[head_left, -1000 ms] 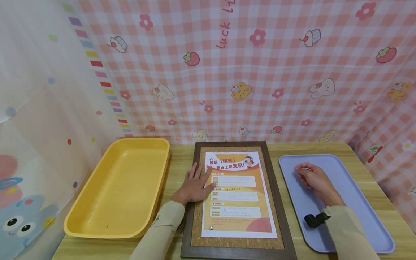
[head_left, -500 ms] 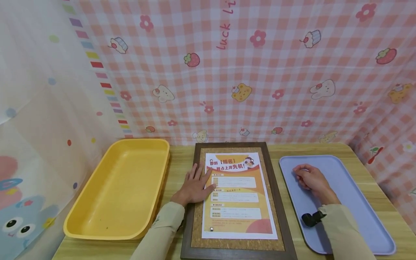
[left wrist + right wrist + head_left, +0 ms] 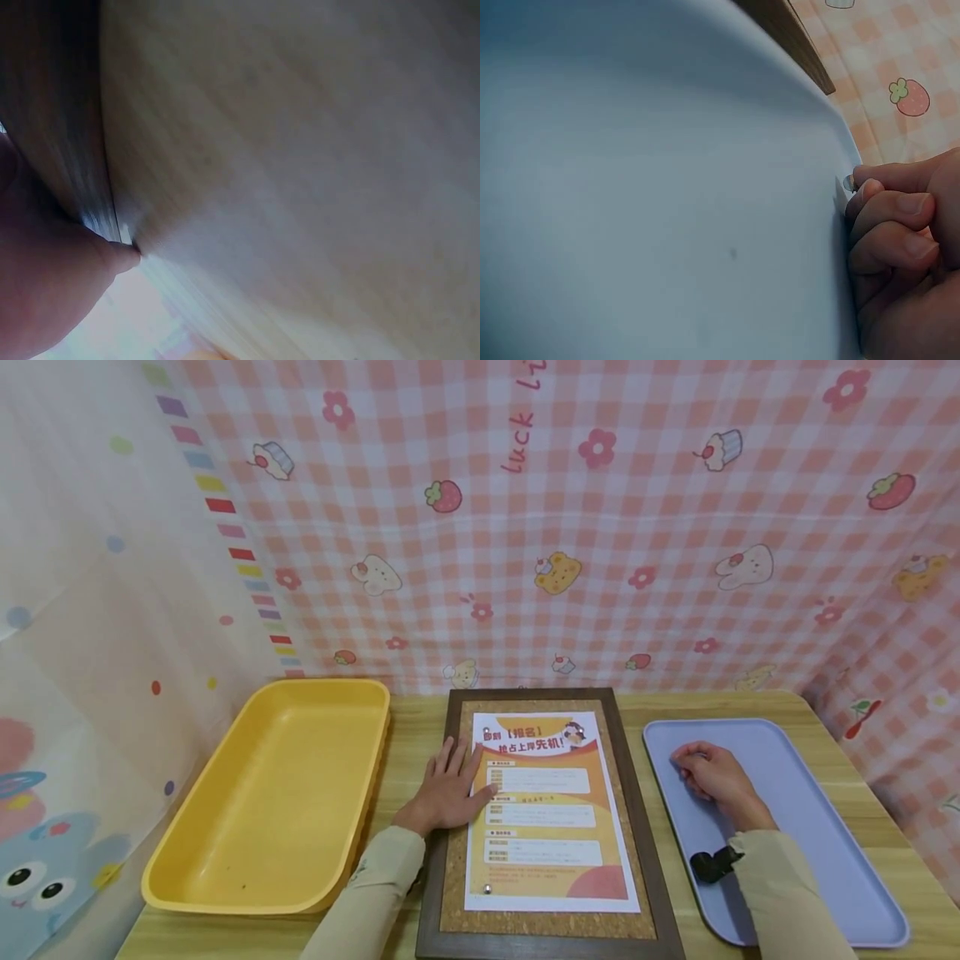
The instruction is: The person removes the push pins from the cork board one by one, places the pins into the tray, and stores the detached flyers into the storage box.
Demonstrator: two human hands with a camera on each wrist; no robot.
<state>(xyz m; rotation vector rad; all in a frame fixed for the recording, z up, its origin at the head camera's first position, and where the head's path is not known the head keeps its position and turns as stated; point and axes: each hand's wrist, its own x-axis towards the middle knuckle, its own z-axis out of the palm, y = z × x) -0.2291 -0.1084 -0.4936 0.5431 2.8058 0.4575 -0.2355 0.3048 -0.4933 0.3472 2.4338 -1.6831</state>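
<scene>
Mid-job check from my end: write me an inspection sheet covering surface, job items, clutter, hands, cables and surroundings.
Surface: wood-grain table, with a yellow tray at left and a blue tray at right.
Job items: poster on a framed cork board; three silvery pins show, none at the lower right corner.
Clutter: one dark speck in the yellow tray.
Left hand: fingers spread, resting on the cork board and poster.
Right hand: over the blue tray, pinching a small shiny piece.
Cables: nothing seen.
Surroundings: pink checked cloth behind, pale dotted cloth at left.
</scene>
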